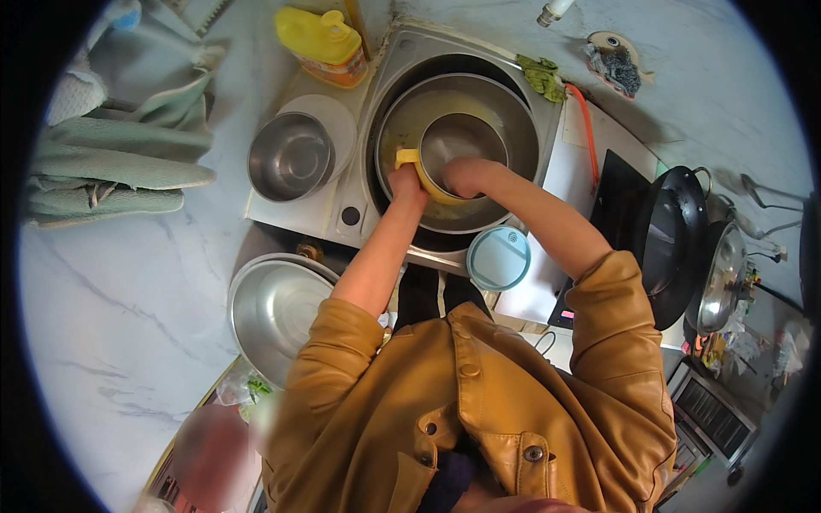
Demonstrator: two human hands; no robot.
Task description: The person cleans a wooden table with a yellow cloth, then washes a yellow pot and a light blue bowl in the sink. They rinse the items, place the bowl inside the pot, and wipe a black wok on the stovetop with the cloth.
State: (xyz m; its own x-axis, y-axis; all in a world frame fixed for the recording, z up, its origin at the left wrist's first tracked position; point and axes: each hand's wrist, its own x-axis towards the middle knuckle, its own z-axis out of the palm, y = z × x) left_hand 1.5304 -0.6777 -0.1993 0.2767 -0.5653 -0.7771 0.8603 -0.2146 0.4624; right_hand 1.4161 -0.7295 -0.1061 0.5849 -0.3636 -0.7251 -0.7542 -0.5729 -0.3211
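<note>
A large metal basin (pixel 397 118) sits in the round bowl of a steel sink (pixel 417 42). Inside it is a yellow mug-like pot (pixel 439 192) with a grey interior and a yellow handle, holding cloudy liquid. My left hand (pixel 407 183) is at the handle side, its fingers around the handle and outer wall. My right hand (pixel 471 176) reaches inside the pot near its lower rim, with the fingertips hidden. Whether those fingers hold anything cannot be seen.
Left of the sink stand a steel bowl (pixel 292 157) and a yellow jug (pixel 321 42); a larger basin (pixel 272 308) is lower left. A light-blue round lid (pixel 499 258) lies at the sink's front edge. Right are a red hose (pixel 585 125), a black wok (pixel 670 237) and a green rag (pixel 542 77).
</note>
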